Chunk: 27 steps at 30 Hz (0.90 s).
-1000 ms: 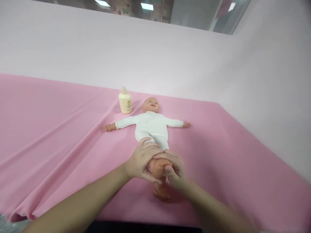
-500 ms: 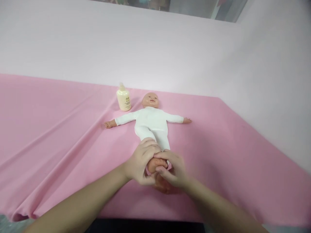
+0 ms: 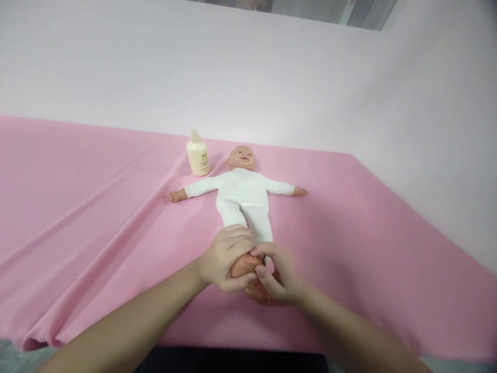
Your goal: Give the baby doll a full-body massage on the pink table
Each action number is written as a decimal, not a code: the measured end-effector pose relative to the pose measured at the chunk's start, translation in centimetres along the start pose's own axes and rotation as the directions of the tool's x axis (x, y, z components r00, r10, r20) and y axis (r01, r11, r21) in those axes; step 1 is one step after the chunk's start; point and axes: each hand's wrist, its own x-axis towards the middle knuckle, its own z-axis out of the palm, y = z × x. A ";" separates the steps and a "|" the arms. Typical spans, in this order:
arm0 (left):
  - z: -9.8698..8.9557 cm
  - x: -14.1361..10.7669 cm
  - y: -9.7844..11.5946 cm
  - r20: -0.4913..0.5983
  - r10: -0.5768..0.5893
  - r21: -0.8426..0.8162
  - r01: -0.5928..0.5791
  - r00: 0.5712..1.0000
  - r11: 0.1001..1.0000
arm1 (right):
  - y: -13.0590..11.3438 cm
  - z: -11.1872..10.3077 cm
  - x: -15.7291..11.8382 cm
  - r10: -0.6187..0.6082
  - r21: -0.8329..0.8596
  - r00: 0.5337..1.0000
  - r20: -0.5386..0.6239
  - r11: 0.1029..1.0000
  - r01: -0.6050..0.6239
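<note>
At the left of the frame a pink cloth (image 3: 77, 171) lay in long slanting folds, its front edge bunched at the lower left. Left of centre, in the upper middle, a pale yellow bottle (image 3: 199, 159) stood upright on it, with a pale top. The bottle's front carried a small dark emblem with lines of print beneath, too small to read, so no brand could be made out.

Below the bottle, just left of centre, the left hand (image 3: 227, 259) was clamped around a foot (image 3: 244, 265) of the doll (image 3: 243, 189), fingers over the top and thumb beneath. The doll lay on its back in the middle of the frame, head toward the top and arms spread wide, in a white suit on which no writing could be seen. The other foot (image 3: 258, 293) showed partly below the held one, largely hidden by the hands.

Just right of centre, the right hand (image 3: 279, 270) had its thumb and forefinger closed on the toe end of the held foot. Behind the cloth rose a plain white wall (image 3: 272, 77), with a glass panel (image 3: 330, 11) at the upper right.
</note>
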 end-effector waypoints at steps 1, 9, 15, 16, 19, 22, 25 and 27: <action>0.0 0.0 0.0 0.004 -0.001 -0.005 0.001 1.000 1.000 | 0.0 0.0 0.0 -0.002 -0.005 1.000 0.001 1.000 0.002; -0.2 -0.1 0.0 0.021 0.016 -0.030 -0.015 1.000 0.999 | -0.3 -0.1 0.3 -0.029 -0.025 1.000 -0.005 0.999 0.028; -0.2 0.0 0.0 0.032 0.011 -0.049 -0.010 0.999 0.999 | -0.2 0.0 0.2 -0.045 -0.051 0.999 -0.008 0.998 0.045; -0.2 0.0 -0.1 0.037 0.014 -0.055 -0.012 0.999 0.998 | -0.2 0.0 0.2 -0.046 -0.058 0.999 -0.004 0.997 0.046; -0.3 -0.1 -0.1 0.047 0.022 -0.077 -0.018 0.999 0.997 | -0.1 0.0 0.1 -0.067 -0.066 0.998 -0.002 0.996 0.067; -0.4 -0.2 -0.2 0.050 0.011 -0.092 -0.007 0.999 0.996 | -0.1 0.1 0.1 -0.074 -0.076 0.997 -0.009 0.994 0.073; -0.5 -0.2 -0.1 0.057 -0.004 -0.091 0.009 0.998 0.996 | 0.1 0.2 0.1 -0.047 -0.078 0.999 0.001 0.996 0.047; -0.5 -0.1 -0.1 0.059 -0.010 -0.086 0.015 0.998 0.996 | 0.1 0.2 0.1 -0.039 -0.049 0.999 0.008 0.998 0.039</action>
